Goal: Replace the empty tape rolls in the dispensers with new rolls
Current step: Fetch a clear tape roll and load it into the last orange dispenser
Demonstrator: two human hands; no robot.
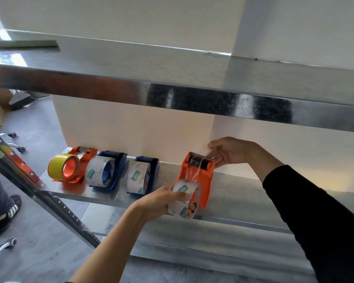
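Our left hand (pixel 151 203) was curled round a clear tape roll (pixel 183 198), gripping it at the near end of an orange dispenser (pixel 204 180). The dispenser lay on the lower metal shelf (pixel 243 193), close to its front edge. A strip of film (pixel 192 170) ran from the roll up over the dispenser's body to the roller at its far end. Our right hand (pixel 231 152) pinched that far, toothed end (whether the film's tip also lay between the fingers, we could not tell). Further left on the shelf stood a blue dispenser (pixel 153 162), another blue dispenser (pixel 119 158), both with clear rolls, and a second orange dispenser (pixel 86 154) carrying a yellow roll (pixel 57 165).
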